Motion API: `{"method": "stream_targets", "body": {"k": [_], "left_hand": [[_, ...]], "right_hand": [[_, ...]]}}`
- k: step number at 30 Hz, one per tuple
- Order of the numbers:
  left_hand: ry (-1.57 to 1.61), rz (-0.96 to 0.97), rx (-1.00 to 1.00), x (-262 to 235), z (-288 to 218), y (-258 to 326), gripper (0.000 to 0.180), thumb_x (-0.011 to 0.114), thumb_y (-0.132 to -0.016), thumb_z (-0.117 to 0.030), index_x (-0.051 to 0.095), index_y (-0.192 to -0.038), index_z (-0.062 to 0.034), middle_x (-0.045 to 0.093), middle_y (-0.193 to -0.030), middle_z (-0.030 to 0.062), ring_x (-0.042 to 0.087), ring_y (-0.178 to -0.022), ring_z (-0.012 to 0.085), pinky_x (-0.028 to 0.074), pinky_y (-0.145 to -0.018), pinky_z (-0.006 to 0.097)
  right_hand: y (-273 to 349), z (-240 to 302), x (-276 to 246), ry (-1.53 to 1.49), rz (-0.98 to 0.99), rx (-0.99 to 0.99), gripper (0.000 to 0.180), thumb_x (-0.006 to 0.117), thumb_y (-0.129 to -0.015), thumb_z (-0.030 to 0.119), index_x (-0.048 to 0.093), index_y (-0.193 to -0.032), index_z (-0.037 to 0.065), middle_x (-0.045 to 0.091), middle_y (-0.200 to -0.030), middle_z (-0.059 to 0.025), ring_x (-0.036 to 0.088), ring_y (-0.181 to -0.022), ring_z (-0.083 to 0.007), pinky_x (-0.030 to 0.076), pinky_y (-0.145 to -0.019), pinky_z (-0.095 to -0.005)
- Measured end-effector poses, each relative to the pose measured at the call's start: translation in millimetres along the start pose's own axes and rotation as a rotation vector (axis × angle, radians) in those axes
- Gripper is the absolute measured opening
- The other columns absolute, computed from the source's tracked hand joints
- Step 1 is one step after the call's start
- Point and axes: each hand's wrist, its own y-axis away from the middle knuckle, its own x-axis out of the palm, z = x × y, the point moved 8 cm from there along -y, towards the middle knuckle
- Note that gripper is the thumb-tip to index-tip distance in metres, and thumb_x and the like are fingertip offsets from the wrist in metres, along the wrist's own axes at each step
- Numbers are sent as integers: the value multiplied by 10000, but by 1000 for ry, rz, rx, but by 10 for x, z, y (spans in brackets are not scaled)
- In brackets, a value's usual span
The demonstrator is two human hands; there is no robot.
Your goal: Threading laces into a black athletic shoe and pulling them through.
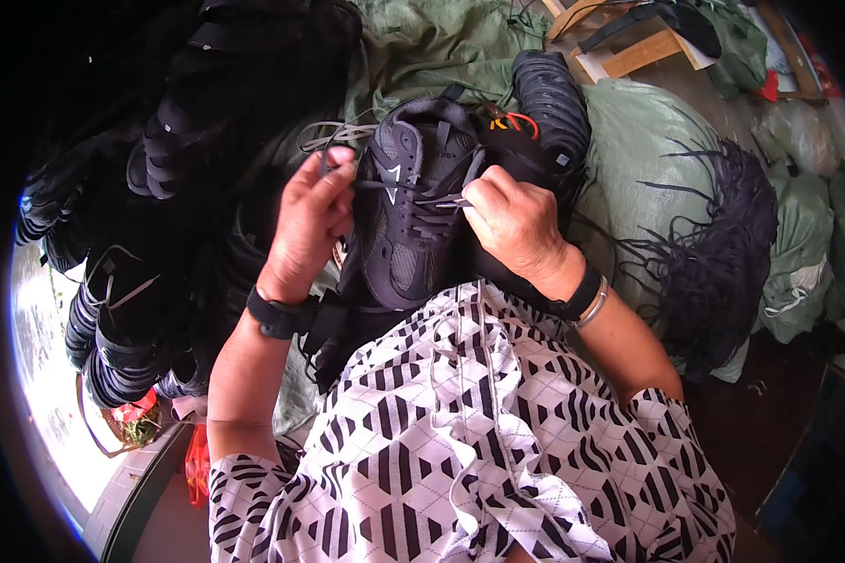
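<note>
A black sneaker upper (406,267) with a white triangular mark lies in front of me, toe toward me and partly laced. To its left, my left hand (314,206) is closed in a pinch on a dark shoelace (377,186), which stretches across the upper. On the other side, my right hand (514,214) is closed, its thumb and fingers pinched at the lace near the eyelets. A thin greyish pointed piece shows at those fingertips; whether it is a lace tip or a small tool I cannot tell.
Stacked black shoe uppers (127,347) crowd the left side, and another stack (549,98) stands beyond my right hand. A thick bundle of black laces (718,272) hangs over a pale green sack (629,141). Something with an orange loop (526,122) lies behind the sneaker upper.
</note>
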Motion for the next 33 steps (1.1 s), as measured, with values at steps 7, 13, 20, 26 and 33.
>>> {"method": "stream_targets", "body": {"k": [7, 13, 20, 26, 33], "left_hand": [[241, -13, 15, 164, -217, -88, 86, 553, -923, -127, 547, -1008, -117, 438, -594, -62, 306, -450, 14, 223, -418, 181], [394, -34, 153, 24, -508, -25, 115, 552, -936, -141, 592, -1029, -87, 456, -618, -49, 280, -454, 28, 229, -429, 185], [-175, -18, 218, 185, -789, 193, 197, 496, -972, -192, 576, -1094, -60, 475, -649, -41, 283, -484, 11, 228, -448, 171], [-647, 459, 516, 1412, -1108, 503, 179, 493, -976, -171, 586, -973, -18, 582, -724, 2, 566, -621, 39, 431, -536, 186], [-644, 595, 542, 1335, -1042, 242, 266, 490, -981, -221, 573, -1107, -2, 625, -1098, 68, 557, -1017, 136, 407, -929, 292]], "right_hand": [[25, 75, 126, 71, 91, -14, 174, 681, -724, 122, 508, -734, 116, 470, -681, -35, 540, -517, -213, 441, -488, -330], [415, 193, 317, -51, 393, -86, 166, 637, -791, 157, 499, -713, 106, 475, -652, -33, 548, -539, -213, 417, -494, -338], [125, -277, -190, -401, 187, 244, 186, 559, -916, 211, 634, -880, 44, 600, -773, -61, 600, -624, -176, 471, -557, -268], [-481, 135, -216, -1334, 352, 515, 238, 492, -968, 206, 576, -1136, 60, 627, -863, -13, 592, -684, -72, 439, -549, -194], [-72, -300, -750, -1297, 290, 638, 184, 569, -900, 137, 598, -1017, -2, 536, -723, 9, 436, -552, -37, 337, -463, -180]]}}
